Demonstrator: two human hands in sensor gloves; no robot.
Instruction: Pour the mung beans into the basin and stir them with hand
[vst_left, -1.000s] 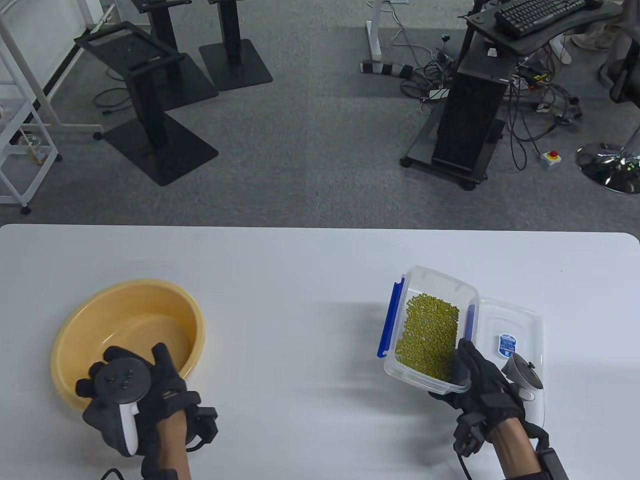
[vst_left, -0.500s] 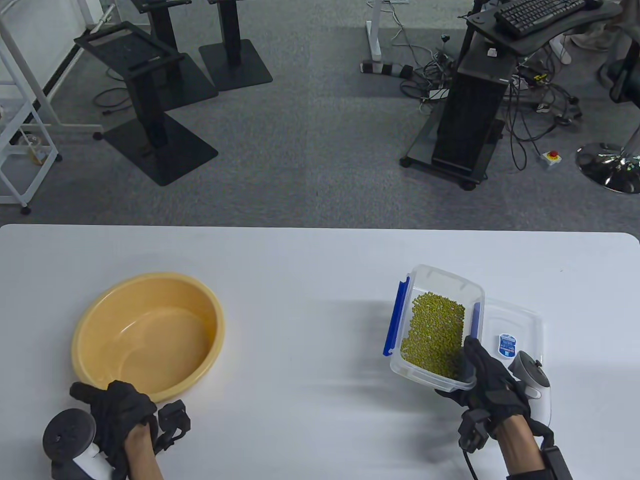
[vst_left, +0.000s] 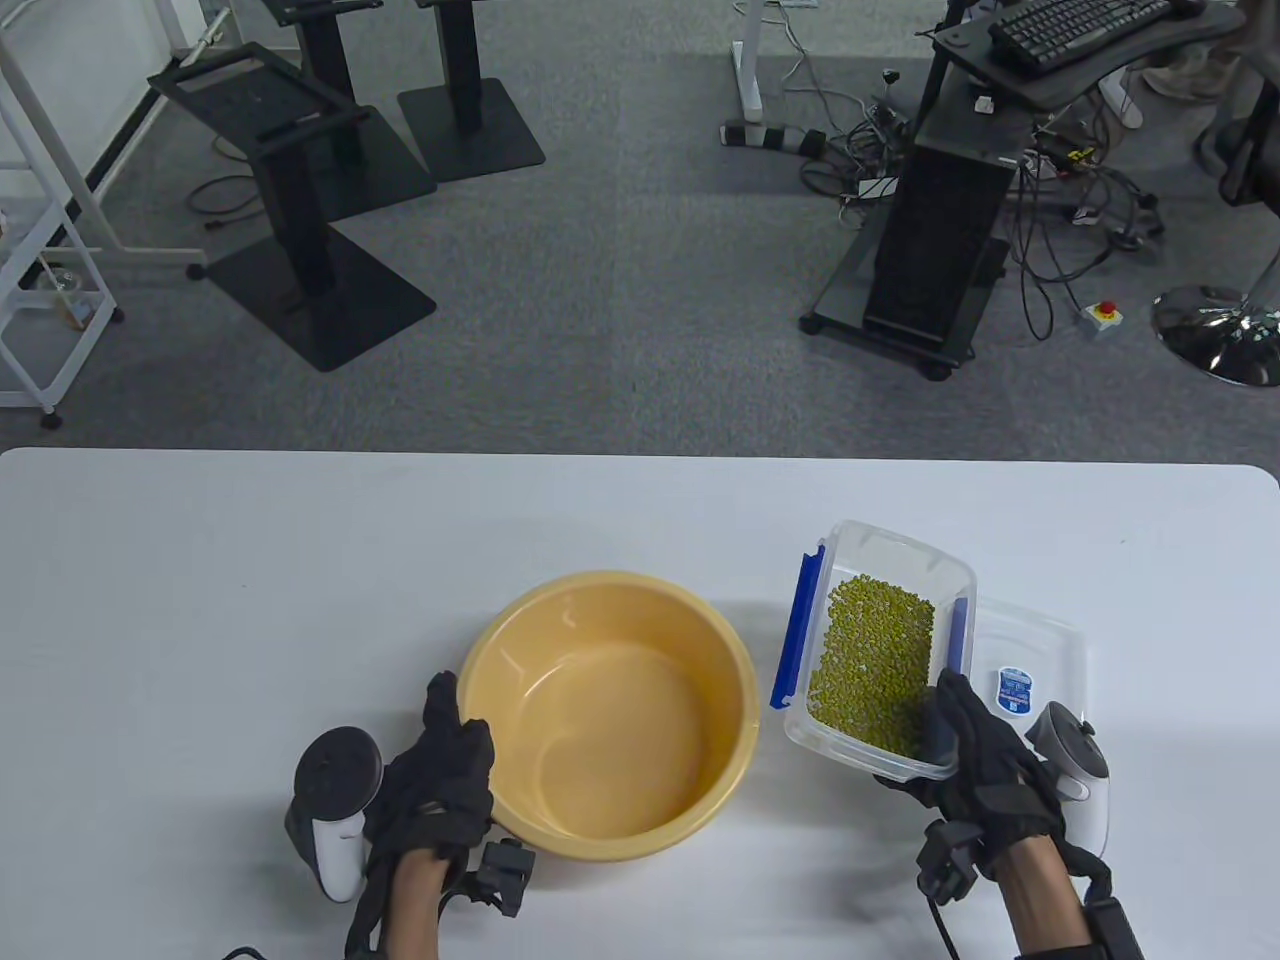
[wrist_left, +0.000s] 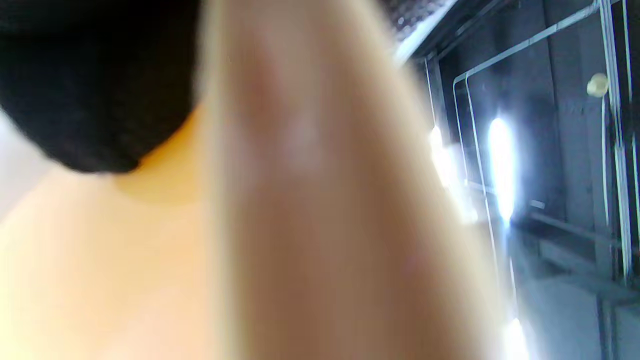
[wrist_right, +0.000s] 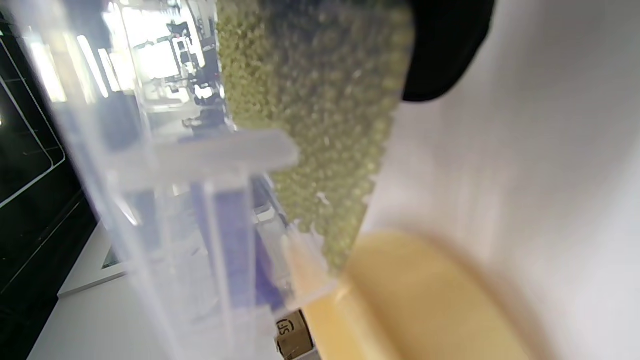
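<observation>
A yellow basin with nothing in it stands near the table's front middle. My left hand grips its near-left rim, thumb over the edge. In the left wrist view the basin's wall fills the frame, blurred. A clear plastic box with blue clips holds green mung beans. My right hand holds the box by its near end, raised and tilted, just right of the basin. The right wrist view shows the beans through the box wall, with the basin below.
The box's clear lid, with a blue label, lies flat on the white table behind my right hand. Beyond the far table edge are floor stands, cables and a computer cart.
My left hand has dragged the basin from the table's left to the front middle, next to the box. The right hand keeps holding the box of beans, nearly still.
</observation>
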